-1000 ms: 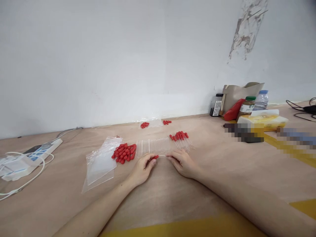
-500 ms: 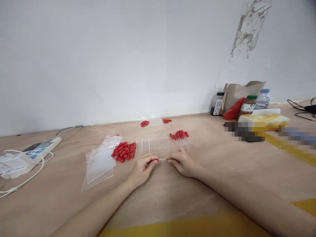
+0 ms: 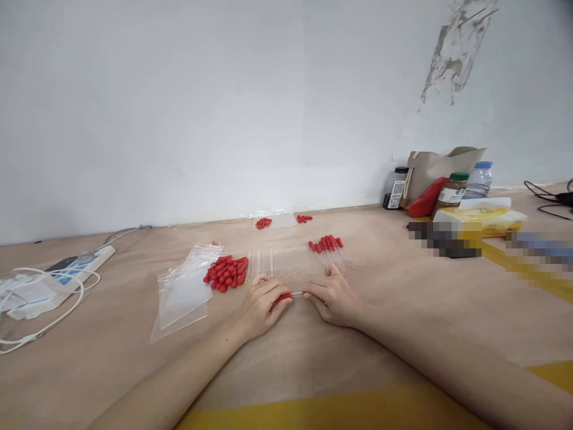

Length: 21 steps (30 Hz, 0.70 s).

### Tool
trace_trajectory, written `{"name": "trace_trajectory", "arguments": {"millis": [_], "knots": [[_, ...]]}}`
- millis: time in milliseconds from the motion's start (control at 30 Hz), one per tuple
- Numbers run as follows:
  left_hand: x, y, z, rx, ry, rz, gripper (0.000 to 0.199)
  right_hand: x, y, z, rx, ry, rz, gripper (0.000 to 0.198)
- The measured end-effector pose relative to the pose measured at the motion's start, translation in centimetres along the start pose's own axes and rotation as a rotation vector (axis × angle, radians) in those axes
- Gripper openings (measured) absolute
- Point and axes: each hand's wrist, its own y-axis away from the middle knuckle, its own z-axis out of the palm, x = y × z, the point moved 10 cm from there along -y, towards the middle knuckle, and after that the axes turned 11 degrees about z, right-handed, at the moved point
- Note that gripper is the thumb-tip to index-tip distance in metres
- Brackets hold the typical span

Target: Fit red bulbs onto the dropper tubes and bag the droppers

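We see the wall [image 3: 224, 107] behind, pale and peeling at upper right, with the tan table [image 3: 447, 292] below it. At right, by the wall, we note a bag [image 3: 439, 170]; at far left, a power strip [image 3: 45, 303]. Clear pouches [image 3: 183, 298] lie overlapping, left of centre. Between these we find the left hand [image 3: 264, 304] and right hand [image 3: 333, 298], both closed in a pinch. Beyond them we distinguish a row of clear tubes [image 3: 280, 261], flanked on the left by a heap of red bulbs [image 3: 226, 273] and on the right by fanned droppers [image 3: 330, 251]. Smallest, we mark the left hand's bulb [image 3: 283, 297] and the right hand's tube [image 3: 297, 294], meeting end to end between the hands.
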Motion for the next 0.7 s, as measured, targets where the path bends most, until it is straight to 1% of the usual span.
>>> {"name": "trace_trajectory", "arguments": {"millis": [200, 367, 500, 600, 667, 700], "knots": [[0.5, -0.1, 0.2, -0.002, -0.009, 0.044, 0.012, -0.4, -0.1, 0.3, 0.017, -0.004, 0.002, 0.025], [0.4, -0.3, 0.1, -0.025, -0.014, 0.045, 0.013, -0.3, -0.5, 0.7, -0.023, 0.023, 0.006, 0.024], [-0.5, -0.2, -0.1, -0.036, -0.050, -0.034, 0.014, -0.7, -0.8, 0.5, -0.064, 0.112, -0.007, 0.025], [-0.9, 0.1, -0.2, -0.026, -0.045, -0.068, 0.015, -0.8, -0.7, 0.4, -0.125, 0.194, -0.006, 0.024], [-1.5, 0.4, -0.6, 0.011, -0.032, -0.134, 0.024, 0.0, -0.7, 0.3, -0.166, 0.217, 0.046, 0.023], [-2.0, 0.7, -0.8, 0.036, -0.021, -0.181, 0.032, 0.9, -0.9, 0.0, -0.168, 0.217, 0.112, 0.024]]}}
